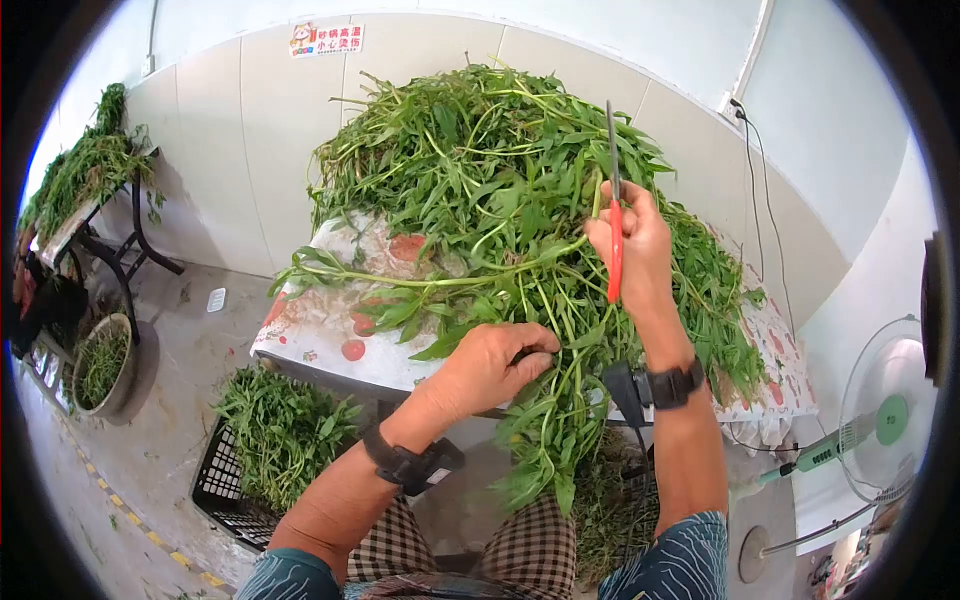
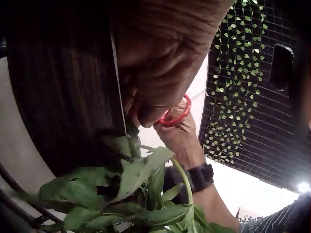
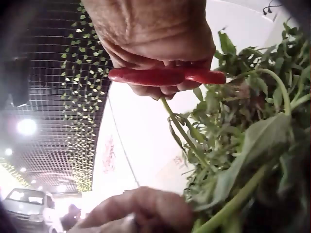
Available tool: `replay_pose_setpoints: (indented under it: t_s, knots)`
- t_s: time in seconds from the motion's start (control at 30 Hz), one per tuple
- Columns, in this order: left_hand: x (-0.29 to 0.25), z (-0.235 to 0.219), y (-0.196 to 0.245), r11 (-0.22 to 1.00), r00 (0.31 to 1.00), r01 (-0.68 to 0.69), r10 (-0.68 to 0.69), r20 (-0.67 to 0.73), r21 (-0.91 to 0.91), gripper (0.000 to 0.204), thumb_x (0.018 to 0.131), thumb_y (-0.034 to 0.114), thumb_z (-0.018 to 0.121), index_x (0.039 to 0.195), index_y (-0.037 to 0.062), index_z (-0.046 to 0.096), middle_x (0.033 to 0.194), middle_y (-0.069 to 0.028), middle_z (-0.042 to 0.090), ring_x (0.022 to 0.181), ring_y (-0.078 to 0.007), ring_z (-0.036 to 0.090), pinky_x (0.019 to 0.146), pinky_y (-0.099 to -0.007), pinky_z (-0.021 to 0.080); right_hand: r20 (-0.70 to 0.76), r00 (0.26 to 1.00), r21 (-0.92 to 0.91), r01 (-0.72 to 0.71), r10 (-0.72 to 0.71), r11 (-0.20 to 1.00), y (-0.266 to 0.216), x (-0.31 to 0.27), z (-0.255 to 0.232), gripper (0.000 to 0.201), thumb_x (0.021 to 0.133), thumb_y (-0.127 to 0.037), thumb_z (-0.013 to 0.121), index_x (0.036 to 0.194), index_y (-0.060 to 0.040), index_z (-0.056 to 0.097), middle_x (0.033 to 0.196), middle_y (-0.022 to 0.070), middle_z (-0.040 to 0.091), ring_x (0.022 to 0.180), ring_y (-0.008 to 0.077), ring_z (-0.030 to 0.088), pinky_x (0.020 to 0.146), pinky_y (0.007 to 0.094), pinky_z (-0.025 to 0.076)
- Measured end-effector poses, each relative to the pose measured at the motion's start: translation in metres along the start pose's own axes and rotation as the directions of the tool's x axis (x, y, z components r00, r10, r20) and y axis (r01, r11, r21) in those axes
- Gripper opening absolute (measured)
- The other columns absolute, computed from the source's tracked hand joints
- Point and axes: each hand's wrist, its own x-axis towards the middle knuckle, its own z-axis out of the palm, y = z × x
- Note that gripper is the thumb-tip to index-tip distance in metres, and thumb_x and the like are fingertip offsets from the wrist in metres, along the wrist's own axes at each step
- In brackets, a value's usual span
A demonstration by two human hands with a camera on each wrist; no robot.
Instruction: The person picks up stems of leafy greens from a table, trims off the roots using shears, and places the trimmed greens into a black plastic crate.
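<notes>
Background van (image 3: 26, 208) in right-wrist view alone; red-handled scissors (image 1: 615, 255) in right hand (image 1: 645, 245), greens (image 1: 555, 425) in left hand's (image 1: 488, 366) pinch

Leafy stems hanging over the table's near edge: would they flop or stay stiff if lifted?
The leafy stems would probably sag, since they droop below the table. Their thin leaves may crease easily. Being tangled, they might drag others along.

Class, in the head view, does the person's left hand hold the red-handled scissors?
No, the right hand holds the red-handled scissors.
</notes>
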Motion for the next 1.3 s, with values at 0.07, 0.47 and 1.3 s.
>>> replay_pose_setpoints:
  t_s: [0.07,0.47,1.3]
  knots:
    - [-0.001,0.0,0.001,1.0,1.0,0.014,-0.014,-0.009,0.0,0.017,0.081,0.011,0.058,0.095,0.0022,0.06,0.083,-0.0116,0.063,0.075,-0.0233,0.062,0.069,-0.0302,0.049,0.019,0.996,0.083,0.087,-0.089,0.993,-0.022,-0.025,0.006,0.04,0.074,-0.003,0.061,0.111,-0.0011,0.047,0.071,-0.0017,0.052,0.06,0.0038,0.047,0.053,0.0188,0.04]
    - [-0.003,-0.002,0.011,0.988,0.991,0.128,-0.13,-0.013,-0.09,0.018,0.081,0.012,0.06,0.096,0.0019,0.06,0.085,-0.006,0.064,0.078,-0.0142,0.061,0.071,-0.0272,0.048,-0.262,0.963,0.342,0.151,-0.061,0.927,-0.059,-0.05,-0.031,0.043,0.077,0.0,0.057,0.116,-0.0003,0.04,0.077,0.0078,0.053,0.057,0.012,0.053,0.052,0.0223,0.046]
    - [-0.007,-0.014,-0.024,0.464,0.803,-0.062,-0.503,-0.32,-0.884,0.015,0.089,0.022,0.055,0.094,0.0086,0.057,0.075,0.0013,0.058,0.062,-0.0073,0.051,0.054,-0.0233,0.041,0.011,0.939,0.655,-0.268,0.345,0.707,0.017,-0.09,-0.007,0.037,0.077,-0.004,0.061,0.11,-0.0008,0.046,0.083,0.0103,0.058,0.062,0.0128,0.055,0.056,0.026,0.047]
